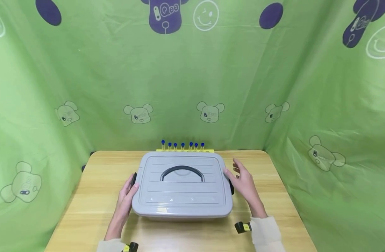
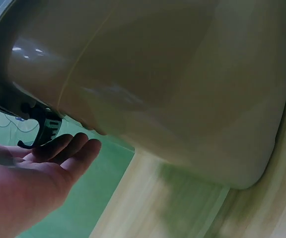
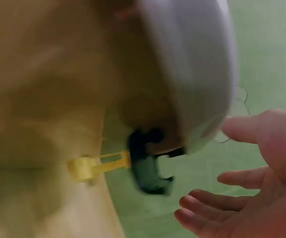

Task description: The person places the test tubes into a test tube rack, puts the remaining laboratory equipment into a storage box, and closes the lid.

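Note:
A storage box with a grey lid and a black carry handle stands between my hands, and its side wall looks brownish and see-through. My left hand is at its left side, thumb on the lid's edge. In the left wrist view, the fingers reach loosely under a black latch that juts outward. My right hand is spread at the right side, its thumb at the lid rim. The right latch hangs swung out, apart from those fingers.
Behind the box, several blue-capped tubes stand in a yellow rack, mostly hidden by the lid. The wooden table is enclosed by a green printed curtain at the back and both sides.

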Available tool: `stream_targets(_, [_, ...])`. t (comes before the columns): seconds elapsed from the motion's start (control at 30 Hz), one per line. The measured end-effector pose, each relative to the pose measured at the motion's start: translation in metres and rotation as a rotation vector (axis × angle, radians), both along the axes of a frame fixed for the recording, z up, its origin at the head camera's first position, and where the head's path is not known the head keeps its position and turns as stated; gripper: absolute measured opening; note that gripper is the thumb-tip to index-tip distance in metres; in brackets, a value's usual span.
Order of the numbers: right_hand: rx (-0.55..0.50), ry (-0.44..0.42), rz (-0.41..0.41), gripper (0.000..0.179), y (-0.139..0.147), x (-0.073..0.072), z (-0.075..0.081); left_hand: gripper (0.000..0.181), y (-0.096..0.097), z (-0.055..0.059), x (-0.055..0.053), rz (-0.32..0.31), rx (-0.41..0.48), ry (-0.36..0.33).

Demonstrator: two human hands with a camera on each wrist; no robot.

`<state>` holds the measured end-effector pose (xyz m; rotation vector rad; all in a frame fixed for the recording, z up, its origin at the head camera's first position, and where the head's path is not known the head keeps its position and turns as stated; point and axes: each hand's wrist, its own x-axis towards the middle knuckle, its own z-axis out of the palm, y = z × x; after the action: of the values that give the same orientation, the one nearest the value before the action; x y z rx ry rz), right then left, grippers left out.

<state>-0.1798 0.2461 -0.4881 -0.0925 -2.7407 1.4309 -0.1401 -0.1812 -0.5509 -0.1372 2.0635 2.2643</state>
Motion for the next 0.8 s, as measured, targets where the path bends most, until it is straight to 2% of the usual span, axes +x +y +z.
stream_targets(0.2, [-0.143, -0.093, -0.039, 0.089, -0.003, 0.01, -0.021, 0.073, 0.0, -0.003, -0.001, -0.001, 0.051, -0.016])
stream_targets(0.33, [-0.213, -0.137, -0.058, 0.093, -0.01, 0.015, -0.029, 0.07, -0.001, -0.003, 0.0, 0.005, 0.069, -0.017])
stream_targets(0.43, [-0.3, -0.164, -0.076, 0.095, -0.015, 0.019, -0.034, 0.068, -0.001, -0.003, 0.001, 0.011, 0.065, -0.001])
stream_targets(0.6, [-0.506, -0.198, -0.117, 0.099, -0.018, 0.024, -0.04, 0.066, -0.001, 0.002, 0.003, 0.003, 0.035, 0.039])
stream_targets(0.8, [-0.666, -0.228, -0.175, 0.097, -0.02, 0.028, -0.041, 0.062, 0.001, 0.011, -0.001, 0.005, -0.005, 0.057])
